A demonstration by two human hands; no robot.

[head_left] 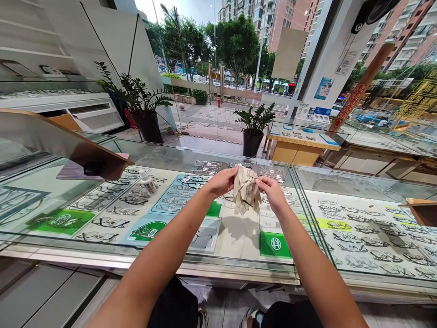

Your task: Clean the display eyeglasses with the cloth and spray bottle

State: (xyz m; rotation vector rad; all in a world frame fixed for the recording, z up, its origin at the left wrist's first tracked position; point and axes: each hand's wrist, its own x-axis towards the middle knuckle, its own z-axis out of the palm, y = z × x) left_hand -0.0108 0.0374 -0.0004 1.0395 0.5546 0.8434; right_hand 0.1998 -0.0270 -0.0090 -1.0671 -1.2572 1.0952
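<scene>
A crumpled beige cleaning cloth (246,193) hangs between my two hands, above the glass-topped display counter (235,237). My left hand (223,181) grips its upper left side with closed fingers. On the other side, my right hand (270,187) pinches the cloth's right edge between thumb and fingers. A thin dark line shows near the cloth's top; whether it belongs to glasses in my hands or to those in the case behind, I cannot tell. Several eyeglasses (111,222) lie in rows under the glass.
A small white bottle (147,183) stands on the counter to the left. A wood-edged panel (85,150) juts in from the left, and a brown wooden object (423,210) sits at the right edge. Beyond the counter are potted plants (252,141) and a window.
</scene>
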